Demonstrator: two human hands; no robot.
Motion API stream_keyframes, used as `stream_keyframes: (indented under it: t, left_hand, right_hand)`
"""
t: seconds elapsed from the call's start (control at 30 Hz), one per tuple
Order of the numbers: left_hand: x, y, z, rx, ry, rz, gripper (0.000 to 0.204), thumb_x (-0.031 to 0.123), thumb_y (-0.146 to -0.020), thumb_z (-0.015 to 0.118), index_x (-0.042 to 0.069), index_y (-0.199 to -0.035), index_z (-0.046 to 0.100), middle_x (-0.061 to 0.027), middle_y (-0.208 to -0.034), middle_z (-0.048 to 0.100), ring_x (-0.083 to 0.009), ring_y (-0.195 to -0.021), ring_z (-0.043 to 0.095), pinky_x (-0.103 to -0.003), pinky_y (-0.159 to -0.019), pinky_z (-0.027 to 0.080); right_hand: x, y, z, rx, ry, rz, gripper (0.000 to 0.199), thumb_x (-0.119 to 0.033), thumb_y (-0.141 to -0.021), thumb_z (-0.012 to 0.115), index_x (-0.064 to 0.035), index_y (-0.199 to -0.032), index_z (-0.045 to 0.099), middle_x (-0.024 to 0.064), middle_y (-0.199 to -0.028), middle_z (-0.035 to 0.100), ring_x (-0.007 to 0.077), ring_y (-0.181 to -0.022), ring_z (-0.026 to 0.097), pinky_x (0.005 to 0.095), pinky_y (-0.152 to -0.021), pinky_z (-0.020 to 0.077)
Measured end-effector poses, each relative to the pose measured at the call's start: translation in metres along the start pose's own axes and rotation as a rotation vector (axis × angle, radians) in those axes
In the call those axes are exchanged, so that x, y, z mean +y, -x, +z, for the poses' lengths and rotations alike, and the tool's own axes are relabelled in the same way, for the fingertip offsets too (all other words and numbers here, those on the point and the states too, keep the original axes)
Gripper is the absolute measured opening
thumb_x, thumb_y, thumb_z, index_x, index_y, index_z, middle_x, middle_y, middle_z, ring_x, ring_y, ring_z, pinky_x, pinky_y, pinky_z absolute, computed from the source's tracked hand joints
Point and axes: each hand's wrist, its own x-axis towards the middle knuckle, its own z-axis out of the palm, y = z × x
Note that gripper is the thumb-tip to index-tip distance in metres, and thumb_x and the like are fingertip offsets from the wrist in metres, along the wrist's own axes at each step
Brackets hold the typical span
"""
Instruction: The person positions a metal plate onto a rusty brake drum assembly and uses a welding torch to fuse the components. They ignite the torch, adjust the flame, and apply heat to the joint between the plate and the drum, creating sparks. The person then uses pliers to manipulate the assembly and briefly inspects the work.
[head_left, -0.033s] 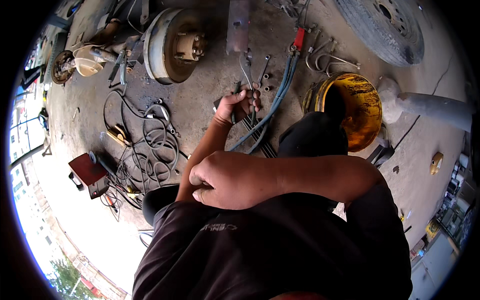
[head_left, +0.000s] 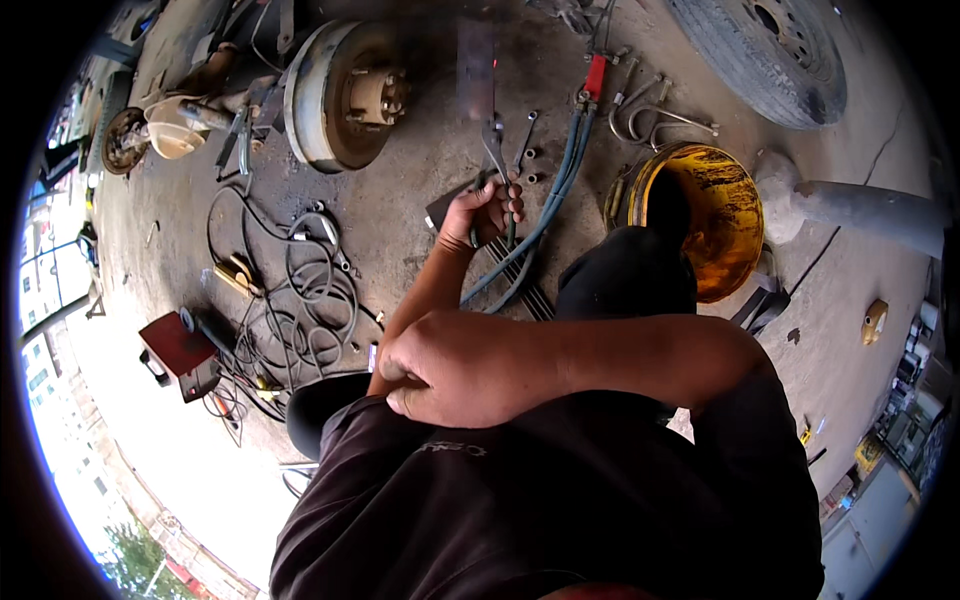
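My left hand (head_left: 482, 212) reaches forward, its fingers wrapped round the dark handles of a pair of pliers (head_left: 494, 150). The metal jaws point away from me and meet the near end of a flat metal bar (head_left: 476, 70). Whether they bite on it I cannot tell. Across my body lies my right forearm, with my right hand (head_left: 465, 370) over my left forearm. Its thumb and forefinger are curled close together, while the other fingers are hidden. Beyond the left hand, a wrench (head_left: 526, 138) and two small sockets (head_left: 533, 166) lie on the floor.
Blue hoses (head_left: 560, 190) run past on the right, beside a yellow drum (head_left: 735, 230) and my knee. A brake drum (head_left: 345, 95) on an axle stands far left; a tyre (head_left: 765, 60) lies far right. Coiled cables (head_left: 310, 290) and a red box (head_left: 177, 345) are to the left.
My left hand and the pliers have shifted slightly toward me and to the right. The near end of the flat bar appears a little lower. My right hand keeps its closed pose.
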Motion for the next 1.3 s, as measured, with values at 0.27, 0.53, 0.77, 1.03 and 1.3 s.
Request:
stream_keyframes:
  t: [0.27, 0.53, 0.77, 1.03, 1.3]
  left_hand:
    - [-0.015, -0.004, -0.066, 0.247, 0.049, -0.155, 0.037, 0.021, -0.096, 0.06, -0.005, -0.122, 0.059, -0.0151, -0.111, 0.067, -0.0316, -0.101, 0.063, -0.042, -0.093, 0.05]
    - [-0.012, 0.015, -0.064, 0.373, -0.146, -0.146, 0.036, 0.016, -0.095, 0.056, -0.005, -0.124, 0.058, -0.0217, -0.122, 0.066, -0.0379, -0.113, 0.063, -0.049, -0.1, 0.049]
    - [-0.031, 0.021, -0.057, 0.356, -0.045, -0.115, 0.037, 0.012, -0.093, 0.058, -0.002, -0.127, 0.056, -0.0213, -0.129, 0.063, -0.0408, -0.125, 0.058, -0.056, -0.101, 0.048]
    - [-0.087, 0.005, -0.05, 0.868, -0.379, 0.058, 0.018, 0.007, -0.087, 0.063, 0.002, -0.103, 0.06, -0.014, -0.093, 0.066, -0.0252, -0.08, 0.065, -0.045, -0.062, 0.055]
    - [-0.046, -0.001, -0.086, 1.06, -1.587, -0.089, 0.025, 0.011, -0.082, 0.059, -0.008, -0.097, 0.065, -0.0323, -0.097, 0.068, -0.047, -0.099, 0.067, -0.048, -0.086, 0.054]
  right_hand:
    - [-0.009, 0.042, -0.016, 0.072, -0.08, 0.07, 0.023, -0.018, -0.093, 0.066, 0.0046, -0.09, 0.062, 0.0201, -0.077, 0.068, 0.0346, -0.074, 0.069, 0.0423, -0.07, 0.0514]
    - [-0.011, 0.047, -0.017, 0.057, -0.05, 0.048, 0.022, -0.016, -0.091, 0.068, 0.0054, -0.093, 0.063, 0.0193, -0.074, 0.067, 0.034, -0.069, 0.069, 0.0411, -0.065, 0.0517]
    - [-0.008, 0.048, -0.015, 0.057, -0.051, 0.067, 0.021, -0.015, -0.092, 0.068, 0.0048, -0.092, 0.062, 0.0177, -0.07, 0.065, 0.0283, -0.064, 0.068, 0.038, -0.061, 0.0505]
    - [-0.005, 0.048, -0.011, 0.034, -0.085, 0.094, 0.021, -0.014, -0.094, 0.068, 0.0055, -0.097, 0.062, 0.0165, -0.071, 0.066, 0.0245, -0.064, 0.07, 0.0352, -0.059, 0.051]
    - [-0.007, 0.047, -0.008, 0.074, -0.091, 0.009, 0.022, -0.014, -0.093, 0.067, 0.0066, -0.101, 0.063, 0.0206, -0.075, 0.068, 0.0291, -0.07, 0.071, 0.0388, -0.064, 0.0525]
